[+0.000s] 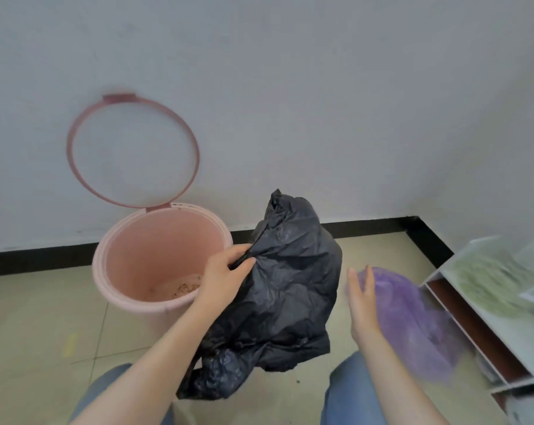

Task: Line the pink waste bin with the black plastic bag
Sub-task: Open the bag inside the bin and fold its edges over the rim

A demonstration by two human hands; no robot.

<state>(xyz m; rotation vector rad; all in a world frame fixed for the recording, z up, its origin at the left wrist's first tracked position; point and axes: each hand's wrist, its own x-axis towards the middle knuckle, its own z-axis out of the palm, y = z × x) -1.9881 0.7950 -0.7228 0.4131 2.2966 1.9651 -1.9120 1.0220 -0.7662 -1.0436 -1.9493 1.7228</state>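
The pink waste bin stands on the floor against the wall, its ring lid tipped up and back. Some brown debris lies on its bottom. The black plastic bag hangs crumpled in the air just right of the bin's rim. My left hand pinches a fold of it near its top. My right hand is further right, fingers extended, against a blurred purple plastic bag; whether it grips that bag is unclear.
A white shelf unit with a brown inner panel stands at the right, holding greenish packets in clear plastic. A black skirting board runs along the wall. Tiled floor lies left of the bin. My knees in jeans fill the bottom edge.
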